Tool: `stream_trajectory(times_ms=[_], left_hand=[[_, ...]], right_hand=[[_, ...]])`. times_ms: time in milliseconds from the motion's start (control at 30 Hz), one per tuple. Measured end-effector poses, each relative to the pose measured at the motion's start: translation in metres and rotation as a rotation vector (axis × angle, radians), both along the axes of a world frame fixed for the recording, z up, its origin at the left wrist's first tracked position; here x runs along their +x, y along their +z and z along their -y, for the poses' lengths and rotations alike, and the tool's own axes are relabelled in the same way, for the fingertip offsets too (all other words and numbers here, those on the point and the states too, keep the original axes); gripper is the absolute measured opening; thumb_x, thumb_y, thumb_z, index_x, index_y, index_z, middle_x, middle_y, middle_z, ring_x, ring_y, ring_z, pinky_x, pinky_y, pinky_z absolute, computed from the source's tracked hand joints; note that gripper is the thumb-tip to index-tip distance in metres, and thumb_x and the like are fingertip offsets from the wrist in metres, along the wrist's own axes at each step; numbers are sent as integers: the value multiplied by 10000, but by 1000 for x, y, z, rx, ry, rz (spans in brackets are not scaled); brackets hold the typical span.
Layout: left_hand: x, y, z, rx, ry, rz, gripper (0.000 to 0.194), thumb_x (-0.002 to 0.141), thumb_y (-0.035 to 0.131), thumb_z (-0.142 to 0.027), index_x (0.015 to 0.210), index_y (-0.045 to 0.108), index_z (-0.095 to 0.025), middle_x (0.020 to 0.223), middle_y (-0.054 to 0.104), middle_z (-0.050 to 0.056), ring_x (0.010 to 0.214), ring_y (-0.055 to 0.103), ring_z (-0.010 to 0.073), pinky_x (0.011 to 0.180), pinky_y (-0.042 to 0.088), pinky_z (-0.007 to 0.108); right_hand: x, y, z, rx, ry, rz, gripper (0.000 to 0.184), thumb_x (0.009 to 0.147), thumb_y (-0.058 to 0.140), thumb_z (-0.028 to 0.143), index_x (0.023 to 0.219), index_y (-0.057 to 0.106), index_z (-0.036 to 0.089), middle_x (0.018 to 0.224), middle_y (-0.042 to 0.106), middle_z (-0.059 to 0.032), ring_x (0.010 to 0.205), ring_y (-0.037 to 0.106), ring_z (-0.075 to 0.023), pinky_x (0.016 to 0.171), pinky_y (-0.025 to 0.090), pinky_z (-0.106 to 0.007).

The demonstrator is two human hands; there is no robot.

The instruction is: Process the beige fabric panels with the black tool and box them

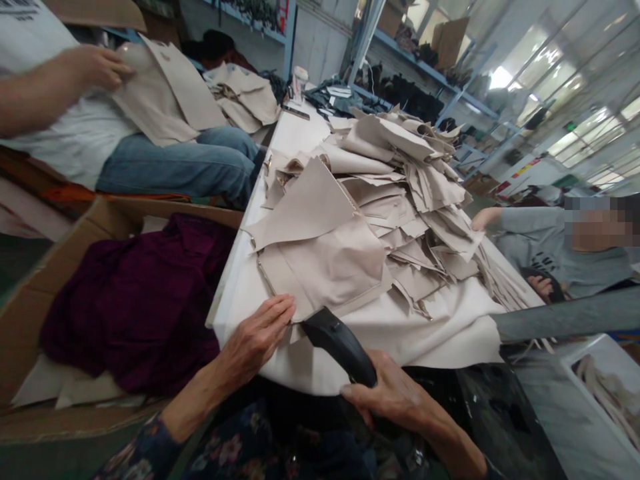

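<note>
Down on your left, an open cardboard box (50,427) holds a heap of dark purple cloth (145,300), with pale fabric pieces (85,383) beneath and around it. Over on your right, a white bin (590,397) carries loose beige strips (607,393).

And here is the curved black hand tool (340,340), right at the near edge of the white worktop (233,300)! Its head points away from you and to your left, reaching the near edge of the beige fabric panel (330,267); its long axis slants from your right hand, at the lower right, up to that edge.

Your right hand (390,393) has its grip closed around the tool's rear. Your left hand (263,333) lays its fingers at the panel's near corner, close beside the tool's head; whether that grip pinches or only presses, you cannot tell, as the thumb is hidden.

Beyond the panel rises a big, untidy pile of beige pieces (400,173). Up on your left, a seated person (175,163) handles more beige panels (170,93); across on your right, another person's hand (486,218) is by the pile.
</note>
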State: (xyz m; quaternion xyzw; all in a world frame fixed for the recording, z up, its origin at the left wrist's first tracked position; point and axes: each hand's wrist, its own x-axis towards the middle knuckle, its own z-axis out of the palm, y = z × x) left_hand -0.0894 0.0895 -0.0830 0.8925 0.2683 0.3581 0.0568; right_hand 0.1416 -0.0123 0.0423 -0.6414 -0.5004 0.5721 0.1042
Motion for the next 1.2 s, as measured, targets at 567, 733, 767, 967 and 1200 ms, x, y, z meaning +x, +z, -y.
stream_trajectory(times_ms=[567, 733, 767, 967, 1200], left_hand=[[-36, 29, -113, -312, 446, -18, 293, 869, 454, -253, 971, 701, -131, 864, 611, 83, 814, 604, 202, 770, 477, 316], [-33, 53, -111, -405, 317, 164, 281, 843, 473, -280, 752, 712, -164, 800, 620, 47, 744, 592, 160, 716, 466, 270], [-33, 59, -107, -461, 299, 233, 265, 822, 501, -299, 723, 709, -169, 807, 627, 43, 715, 592, 153, 681, 475, 260], [-24, 80, -84, -1029, 231, 696, 339, 622, 712, -449, 726, 728, -126, 652, 684, 56, 573, 640, 189, 592, 552, 314], [-21, 69, -68, -1112, 232, 947, 383, 541, 811, -442, 725, 743, -113, 675, 694, 38, 622, 644, 177, 640, 564, 290]], right_hand=[[-3, 5, -35, 158, -43, -45, 154, 779, 570, 283, 722, 496, 160, 458, 531, 50, 381, 483, -82, 385, 400, -168], [-12, 10, -48, 175, 2, -93, 117, 775, 556, 246, 722, 499, 160, 450, 527, 50, 370, 464, -69, 366, 369, -150], [-15, 12, -51, 177, 11, -110, 118, 776, 561, 252, 736, 499, 160, 453, 528, 50, 369, 465, -68, 366, 373, -149], [-34, 15, -75, 205, 43, -210, 148, 763, 594, 278, 742, 511, 157, 502, 547, 40, 391, 501, -79, 382, 433, -174], [-49, 17, -95, 163, -14, -295, 219, 749, 626, 322, 707, 493, 153, 522, 534, 35, 401, 506, -88, 379, 453, -201]])
